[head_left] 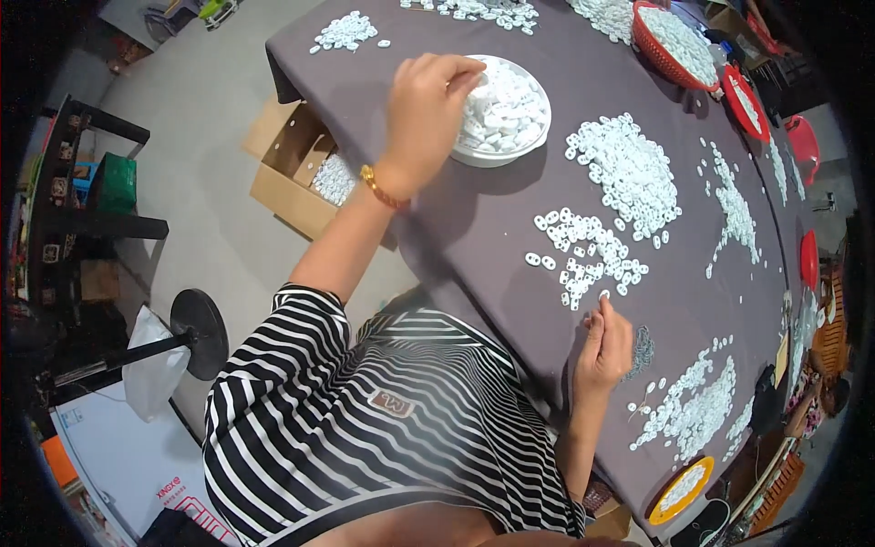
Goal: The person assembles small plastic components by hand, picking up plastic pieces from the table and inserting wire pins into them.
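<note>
Hovering over the white bowl [492, 159], the left hand [427, 109] has its fingertips bunched; can't tell if they're gripping anything. The right hand's [606, 350] index fingertip meets a white piece [604, 294] at the scatter's [602, 248] edge, thumb close, pinch unclear from here. Probably spread thin so singles grab easily, lol.

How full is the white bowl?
Looks full: in the white bowl, white pieces reach almost to the top; the left hand hides part.
</note>
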{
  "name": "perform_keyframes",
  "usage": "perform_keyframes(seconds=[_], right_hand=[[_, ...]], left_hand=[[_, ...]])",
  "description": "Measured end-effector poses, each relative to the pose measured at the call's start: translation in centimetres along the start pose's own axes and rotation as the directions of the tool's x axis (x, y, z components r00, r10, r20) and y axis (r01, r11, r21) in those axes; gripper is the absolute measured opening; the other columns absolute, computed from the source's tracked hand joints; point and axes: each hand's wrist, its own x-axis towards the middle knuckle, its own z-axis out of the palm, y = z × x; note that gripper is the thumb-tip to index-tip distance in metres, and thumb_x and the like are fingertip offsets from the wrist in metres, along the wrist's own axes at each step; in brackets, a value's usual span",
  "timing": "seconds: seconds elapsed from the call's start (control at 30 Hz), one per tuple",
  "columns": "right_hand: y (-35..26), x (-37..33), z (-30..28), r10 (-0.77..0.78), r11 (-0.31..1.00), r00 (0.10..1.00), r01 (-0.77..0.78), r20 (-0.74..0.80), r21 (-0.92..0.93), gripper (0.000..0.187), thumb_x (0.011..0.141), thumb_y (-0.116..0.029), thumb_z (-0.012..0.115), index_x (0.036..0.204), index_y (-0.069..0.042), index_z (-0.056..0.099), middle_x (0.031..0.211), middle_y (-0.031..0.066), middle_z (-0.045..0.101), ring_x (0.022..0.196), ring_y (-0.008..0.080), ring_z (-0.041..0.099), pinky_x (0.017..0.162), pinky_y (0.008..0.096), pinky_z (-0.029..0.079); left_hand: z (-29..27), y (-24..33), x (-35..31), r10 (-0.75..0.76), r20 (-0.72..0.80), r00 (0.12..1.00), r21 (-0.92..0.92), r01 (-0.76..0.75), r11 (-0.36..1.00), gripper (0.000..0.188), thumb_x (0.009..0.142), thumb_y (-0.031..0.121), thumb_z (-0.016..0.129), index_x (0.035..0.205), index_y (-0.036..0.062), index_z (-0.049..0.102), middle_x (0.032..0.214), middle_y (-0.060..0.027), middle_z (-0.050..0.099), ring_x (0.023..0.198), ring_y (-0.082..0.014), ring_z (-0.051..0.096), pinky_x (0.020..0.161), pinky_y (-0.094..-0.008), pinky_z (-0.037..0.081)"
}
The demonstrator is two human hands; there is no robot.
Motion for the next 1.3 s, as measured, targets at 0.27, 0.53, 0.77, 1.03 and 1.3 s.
perform_keyframes(seconds=[0.27,0.53,0.77,1.03,1.3], right_hand=[[0.3,-0.4,0.0,-0.042,0.998,0.999,0.042,0.004,-0.040,0.022,0.089,0.005,0.062,0.110,0.006,0.067,0.084,0.0154,0.065,0.070,0.0239,0.062,0.061,0.0336,0.051],[0.7,-0.6,0.1,-0.042,0.997,0.999,0.043,0.016,-0.060,0.023,0.086,0.005,0.064,0.109,0.005,0.068,0.083,0.0157,0.065,0.068,0.0253,0.062,0.061,0.0342,0.051],[0.6,-0.2,0.5,-0.108,0.992,0.994,0.109,0.013,-0.063,0.019,0.089,0.004,0.062,0.107,0.004,0.068,0.081,0.0126,0.065,0.066,0.0190,0.062,0.060,0.0289,0.052],[0.5,-0.6,0.3,-0.092,0.995,0.996,0.092,0.009,-0.047,0.020,0.088,0.004,0.062,0.107,0.004,0.068,0.078,0.0123,0.065,0.064,0.0194,0.061,0.059,0.0296,0.051],[-0.4,-0.4,-0.1,-0.048,0.995,0.998,0.051,0.036,-0.080,0.019,0.086,0.005,0.063,0.105,0.005,0.068,0.079,0.0136,0.064,0.068,0.0229,0.062,0.063,0.0323,0.051]], left_hand=[[1.4,-1.6,0.6,-0.026,0.046,0.999,0.000,0.026,1.000,0.014,0.086,0.014,0.068,0.096,0.0048,0.072,0.087,-0.0076,0.070,0.082,-0.0211,0.062,0.078,-0.0343,0.047],[1.1,-1.0,0.6,0.007,0.009,1.000,-0.012,-0.007,1.000,0.012,0.086,0.014,0.066,0.093,0.0060,0.071,0.084,-0.0077,0.068,0.083,-0.0265,0.059,0.080,-0.0381,0.045],[0.6,1.7,-0.3,0.084,-0.041,0.996,-0.008,-0.085,0.996,0.011,0.083,0.009,0.070,0.094,0.0098,0.071,0.082,-0.0054,0.065,0.080,-0.0248,0.056,0.076,-0.0360,0.044],[1.0,-0.1,0.7,0.189,-0.048,0.981,0.122,-0.182,0.976,0.008,0.083,0.011,0.070,0.091,0.0084,0.070,0.084,-0.0069,0.064,0.082,-0.0279,0.056,0.076,-0.0393,0.045],[1.5,-2.2,1.3,0.238,0.072,0.969,0.210,-0.248,0.946,0.012,0.085,0.014,0.069,0.095,0.0091,0.072,0.080,-0.0074,0.064,0.080,-0.0273,0.058,0.079,-0.0383,0.043]])
